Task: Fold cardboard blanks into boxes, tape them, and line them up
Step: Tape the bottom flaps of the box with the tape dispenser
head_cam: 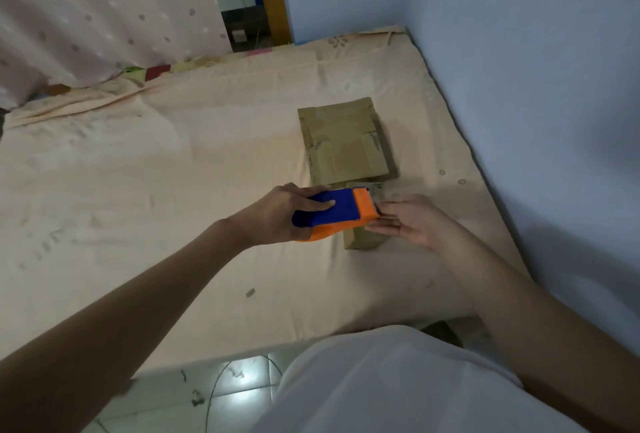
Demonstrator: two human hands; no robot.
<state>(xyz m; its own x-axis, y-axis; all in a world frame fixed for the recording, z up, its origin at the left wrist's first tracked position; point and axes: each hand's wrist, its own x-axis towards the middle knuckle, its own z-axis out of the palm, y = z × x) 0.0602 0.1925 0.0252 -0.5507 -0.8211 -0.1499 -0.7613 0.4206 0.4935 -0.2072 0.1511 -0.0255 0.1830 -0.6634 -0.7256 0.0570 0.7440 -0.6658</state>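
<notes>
Two hands at small box point(363, 238) on bed point(173, 173), just near side of flat blanks point(346, 141). Left hand point(277, 214) grip clamped round tape dispenser point(332, 216), cutter over box top. Right hand point(412, 221) fingers straight, apparently steadying box, drawing tape end for seam.

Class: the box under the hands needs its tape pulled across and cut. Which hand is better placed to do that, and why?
Probably the left hand: it already grips the dispenser over the box. The right hand lies with straight fingers at the dispenser's mouth, better suited to steadying.
</notes>
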